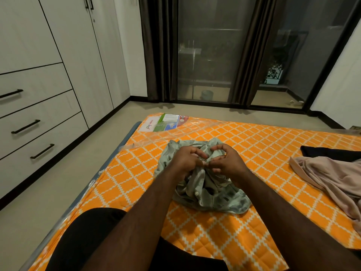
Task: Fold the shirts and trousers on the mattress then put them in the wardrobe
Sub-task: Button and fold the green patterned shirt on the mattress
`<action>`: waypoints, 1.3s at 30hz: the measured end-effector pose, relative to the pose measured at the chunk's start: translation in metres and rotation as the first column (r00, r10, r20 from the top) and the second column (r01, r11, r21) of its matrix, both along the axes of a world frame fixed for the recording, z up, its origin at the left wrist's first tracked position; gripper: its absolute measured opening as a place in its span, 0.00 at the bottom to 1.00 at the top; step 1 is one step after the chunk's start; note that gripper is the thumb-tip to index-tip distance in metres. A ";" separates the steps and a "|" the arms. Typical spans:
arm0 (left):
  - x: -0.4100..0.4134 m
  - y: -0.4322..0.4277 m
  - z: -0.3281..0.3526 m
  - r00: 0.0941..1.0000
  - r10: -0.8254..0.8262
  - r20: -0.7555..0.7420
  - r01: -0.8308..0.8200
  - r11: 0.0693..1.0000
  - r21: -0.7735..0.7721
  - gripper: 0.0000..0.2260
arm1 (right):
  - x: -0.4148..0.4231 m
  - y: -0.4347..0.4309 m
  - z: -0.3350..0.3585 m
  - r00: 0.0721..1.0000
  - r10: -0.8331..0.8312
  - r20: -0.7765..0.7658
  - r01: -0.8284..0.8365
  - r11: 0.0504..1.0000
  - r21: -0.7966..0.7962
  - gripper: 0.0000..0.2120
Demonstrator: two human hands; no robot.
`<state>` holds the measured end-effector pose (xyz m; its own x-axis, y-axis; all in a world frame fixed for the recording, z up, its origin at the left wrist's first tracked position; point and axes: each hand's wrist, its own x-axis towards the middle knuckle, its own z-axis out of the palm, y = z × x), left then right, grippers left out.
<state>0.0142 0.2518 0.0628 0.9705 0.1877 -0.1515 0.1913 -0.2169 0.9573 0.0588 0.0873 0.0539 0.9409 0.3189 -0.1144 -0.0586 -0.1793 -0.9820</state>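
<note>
A crumpled pale green patterned shirt (220, 200) with white buttons lies bunched on the orange diamond-patterned mattress (263, 145) in front of me. My left hand (185, 161) grips a fold of the shirt near its top. My right hand (227, 161) pinches the cloth right beside it, fingertips of both hands nearly touching. A beige garment (332, 182) lies spread at the right edge of the mattress, with a dark garment (330, 152) behind it. The white wardrobe (58, 65) stands at the left, doors and drawers closed.
A printed label (166, 123) sits under clear plastic wrap at the mattress's far corner. Beige floor (58, 182) runs between mattress and wardrobe. Dark curtains (158, 47) and glass sliding doors (207, 49) fill the far wall. My knee in black cloth (88, 237) rests at the near left.
</note>
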 end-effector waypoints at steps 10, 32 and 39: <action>-0.001 0.000 -0.002 0.985 0.084 -0.148 -0.110 0.977 -0.182 0.09 | -0.003 0.007 -0.003 0.995 -0.048 -0.091 0.051 0.998 0.032 0.21; 0.002 0.003 -0.013 0.990 0.101 -0.101 -0.128 0.941 -0.312 0.10 | -0.003 0.003 -0.005 0.996 -0.010 -0.094 0.026 0.986 0.166 0.22; 0.002 0.006 -0.019 0.984 0.009 -0.179 -0.089 0.891 -0.445 0.09 | -0.004 -0.001 -0.003 0.992 0.045 -0.116 -0.016 0.971 0.238 0.19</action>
